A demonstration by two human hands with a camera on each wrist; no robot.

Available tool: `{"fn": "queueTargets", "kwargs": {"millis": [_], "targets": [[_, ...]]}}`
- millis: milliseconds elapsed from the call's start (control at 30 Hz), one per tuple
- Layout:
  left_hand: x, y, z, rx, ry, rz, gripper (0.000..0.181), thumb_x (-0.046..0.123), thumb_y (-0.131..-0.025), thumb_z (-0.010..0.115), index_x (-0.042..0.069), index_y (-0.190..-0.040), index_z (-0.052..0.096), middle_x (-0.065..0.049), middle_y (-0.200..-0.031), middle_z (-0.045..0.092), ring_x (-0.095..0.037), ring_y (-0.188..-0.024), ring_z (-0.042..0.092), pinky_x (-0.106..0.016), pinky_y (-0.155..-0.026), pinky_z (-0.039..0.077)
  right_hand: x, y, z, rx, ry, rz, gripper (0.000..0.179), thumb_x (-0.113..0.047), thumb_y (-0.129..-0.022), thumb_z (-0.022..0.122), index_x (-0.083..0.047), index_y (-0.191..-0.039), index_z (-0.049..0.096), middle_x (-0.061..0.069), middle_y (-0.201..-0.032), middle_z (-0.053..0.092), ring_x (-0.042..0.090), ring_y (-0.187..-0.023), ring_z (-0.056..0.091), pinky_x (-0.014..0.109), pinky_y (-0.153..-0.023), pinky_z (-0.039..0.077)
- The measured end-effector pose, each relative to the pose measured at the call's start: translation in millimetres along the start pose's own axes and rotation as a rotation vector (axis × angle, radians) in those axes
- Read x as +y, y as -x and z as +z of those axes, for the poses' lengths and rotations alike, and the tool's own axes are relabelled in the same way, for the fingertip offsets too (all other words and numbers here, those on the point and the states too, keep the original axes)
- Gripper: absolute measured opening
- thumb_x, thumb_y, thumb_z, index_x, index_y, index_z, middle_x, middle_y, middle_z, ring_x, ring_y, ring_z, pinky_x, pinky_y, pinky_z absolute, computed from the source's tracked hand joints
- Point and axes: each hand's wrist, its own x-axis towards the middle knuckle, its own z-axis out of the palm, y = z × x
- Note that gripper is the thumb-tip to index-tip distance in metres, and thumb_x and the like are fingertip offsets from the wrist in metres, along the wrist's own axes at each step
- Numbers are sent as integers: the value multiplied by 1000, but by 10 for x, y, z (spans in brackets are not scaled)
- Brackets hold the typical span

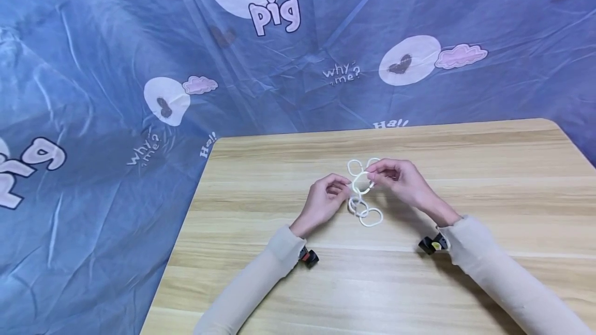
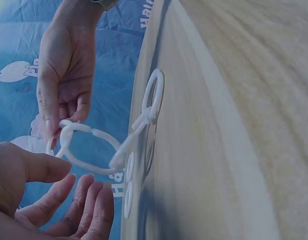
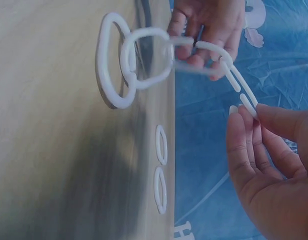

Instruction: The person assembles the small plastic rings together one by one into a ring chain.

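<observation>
My right hand [image 1: 402, 182] pinches a white, gapped plastic ring [image 3: 244, 85] between thumb and fingers, above the tabletop. Linked to it, a chain of similar rings hangs down, its lowest ring [image 3: 102, 65] lying on the wood. My left hand [image 1: 323, 198] is at the left side of the chain, fingertips close to the upper rings. In the left wrist view its thumb [image 2: 46, 167] and fingers stand apart around the chain, pinching nothing. Whether a fingertip touches a ring cannot be told. The gap in the held ring shows in the right wrist view.
Behind the hands, two loose white rings [image 3: 161, 145] lie on the wooden table [image 1: 261, 169]; my right hand partly covers one in the head view. A blue printed cloth [image 1: 298, 92] hangs behind the table and down its left side. Each wrist carries a small black camera [image 1: 309, 257].
</observation>
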Motion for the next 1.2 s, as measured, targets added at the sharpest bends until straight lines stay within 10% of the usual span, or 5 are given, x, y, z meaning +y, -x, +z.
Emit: {"fn": "queueTargets", "kwargs": {"millis": [933, 1200], "targets": [[106, -41, -55, -15, 22, 54, 22, 13, -98, 73, 2, -117, 75, -18, -105, 76, -25, -92, 74, -16, -82, 62, 60, 21, 240, -26, 18, 3, 20, -11, -100, 68, -1, -116, 73, 23, -111, 72, 30, -79, 71, 31, -65, 62], [41, -26, -37, -5, 41, 36, 22, 9, -95, 76, 2, -115, 75, -17, -101, 77, -5, -80, 69, -17, -79, 63, 82, 30, 270, -5, 39, -32, 20, -12, -99, 71, 0, -115, 74, 21, -110, 73, 21, -82, 73, 30, -72, 64]]}}
